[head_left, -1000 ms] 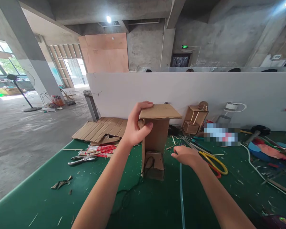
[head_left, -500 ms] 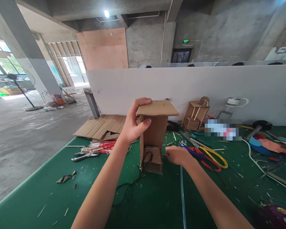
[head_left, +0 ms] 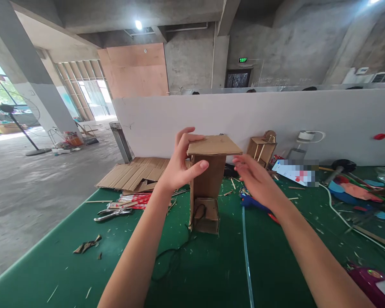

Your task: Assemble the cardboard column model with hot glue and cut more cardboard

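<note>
A brown cardboard model (head_left: 208, 179) stands upright on the green table, with a flat top panel, a tall back and a small box at its base. My left hand (head_left: 182, 164) grips its upper left side, fingers behind the top panel and thumb stretched across the front. Beside the top panel's right edge, my right hand (head_left: 256, 179) is raised with fingers apart and holds nothing; whether its fingertips touch the panel I cannot tell. A dark cord (head_left: 176, 250) runs from the small box onto the table.
Pliers (head_left: 114, 212) and cardboard sheets (head_left: 134, 171) lie left. A second cardboard model (head_left: 261, 147) stands behind, near the white partition (head_left: 186, 115). A blue-handled tool (head_left: 253, 203) lies under my right arm, and a clear tube (head_left: 246, 256) runs toward me. A purple object (head_left: 368, 280) sits front right.
My right hand has risen from beside the model's base to its top right edge, its fingers opening out. My left hand stays at the upper left, its fingers slightly more spread.
</note>
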`<state>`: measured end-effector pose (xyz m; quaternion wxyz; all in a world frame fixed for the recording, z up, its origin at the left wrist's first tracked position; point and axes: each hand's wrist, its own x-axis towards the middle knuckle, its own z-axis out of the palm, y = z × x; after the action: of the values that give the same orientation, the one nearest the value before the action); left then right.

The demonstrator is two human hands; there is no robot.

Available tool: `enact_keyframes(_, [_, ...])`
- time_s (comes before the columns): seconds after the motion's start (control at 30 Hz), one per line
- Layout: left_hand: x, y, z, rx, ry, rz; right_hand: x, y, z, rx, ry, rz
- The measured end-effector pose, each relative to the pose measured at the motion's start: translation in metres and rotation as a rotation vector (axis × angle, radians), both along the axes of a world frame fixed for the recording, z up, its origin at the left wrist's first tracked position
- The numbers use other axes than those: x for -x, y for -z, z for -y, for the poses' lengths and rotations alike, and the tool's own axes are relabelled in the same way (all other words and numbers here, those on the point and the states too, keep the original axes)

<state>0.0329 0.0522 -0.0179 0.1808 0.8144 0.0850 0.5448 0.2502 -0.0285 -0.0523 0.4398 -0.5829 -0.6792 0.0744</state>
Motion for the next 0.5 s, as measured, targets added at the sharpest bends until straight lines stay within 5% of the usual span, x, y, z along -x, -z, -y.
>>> enact_keyframes(0.1, [0.003,-0.001,0.001,0.075,0.075,-0.016,0.015,-0.011,0.014,-0.186,-0.127,-0.22])
enact_keyframes(0.2, [0.004,-0.001,-0.001,0.273,0.161,0.053,0.031,-0.014,0.025,-0.246,-0.202,-0.176])
enact_keyframes(0.3, [0.003,-0.002,-0.001,0.421,0.054,0.137,0.04,-0.014,0.029,-0.306,-0.143,-0.05])
enact_keyframes(0.5, [0.004,-0.007,0.01,0.415,-0.114,0.117,0.043,-0.017,0.035,-0.364,-0.075,0.087])
